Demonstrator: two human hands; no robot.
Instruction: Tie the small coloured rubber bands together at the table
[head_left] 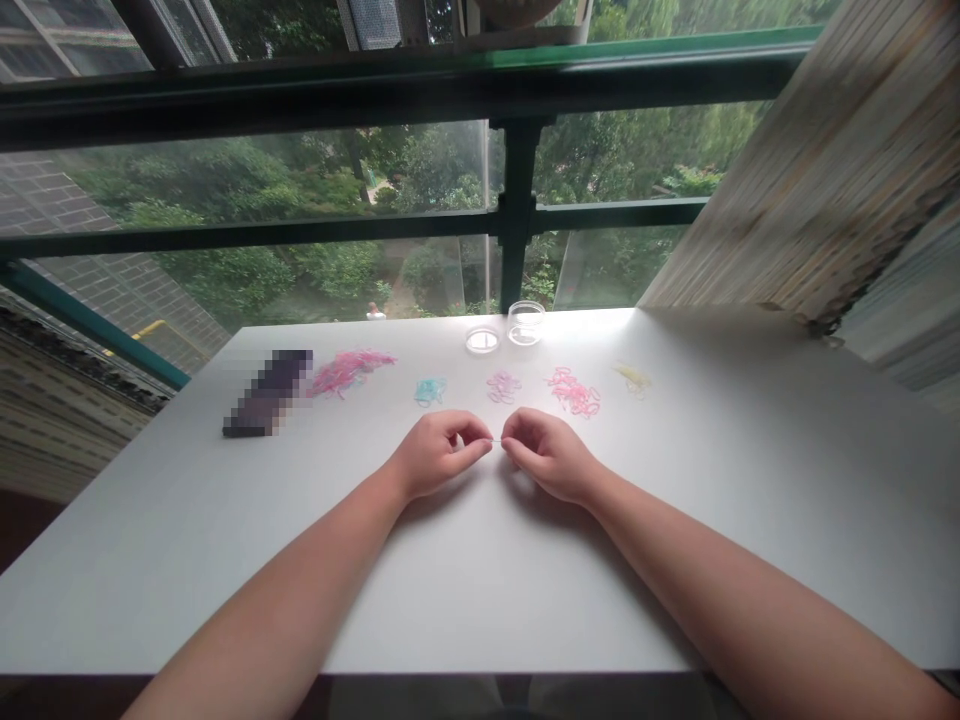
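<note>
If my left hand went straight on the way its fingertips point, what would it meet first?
Likely the fingertips of your right hand, across a small gap from your left hand; a thin strand seems to span it. Depth is unclear.

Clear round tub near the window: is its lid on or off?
Off. The lid looks flat on the white table beside the tub, with a gap between them.

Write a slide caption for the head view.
Two hands pinch a thin strand above a white table, near small piles of coloured loops.
</note>
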